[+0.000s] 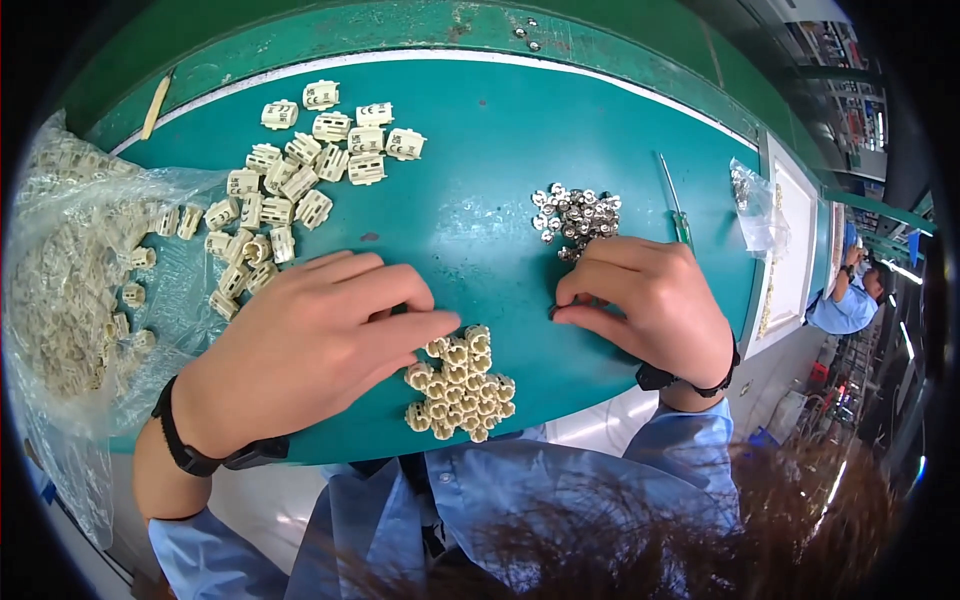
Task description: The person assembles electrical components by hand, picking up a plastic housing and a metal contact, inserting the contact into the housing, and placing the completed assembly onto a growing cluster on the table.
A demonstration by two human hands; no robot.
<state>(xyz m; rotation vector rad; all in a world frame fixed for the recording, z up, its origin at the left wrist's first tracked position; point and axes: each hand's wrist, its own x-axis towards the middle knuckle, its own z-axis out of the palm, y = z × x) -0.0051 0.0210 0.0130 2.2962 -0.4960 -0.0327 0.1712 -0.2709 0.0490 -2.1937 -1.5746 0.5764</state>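
Cream plastic sockets point(460, 395) stand packed together, hollow ends up, near the table's front edge. My left hand point(320, 345) reaches over from the left, its index finger and thumb closed round a socket point(437, 347) at the far left corner of this group; its other fingers are curled. To the right, my right hand point(640, 300) is held low over the table, thumb and fingertips pinched together. A small dark bit shows at that pinch, too small to make out. Just beyond this hand lies a pile of small shiny metal pieces point(580, 215).
More cream sockets point(300, 175) lie loose at the far left. A clear plastic bag point(80, 270) full of them spreads along the left side. A screwdriver point(679, 215) and a small clear bag point(758, 215) lie at the right. Another person point(845, 300) sits farther off.
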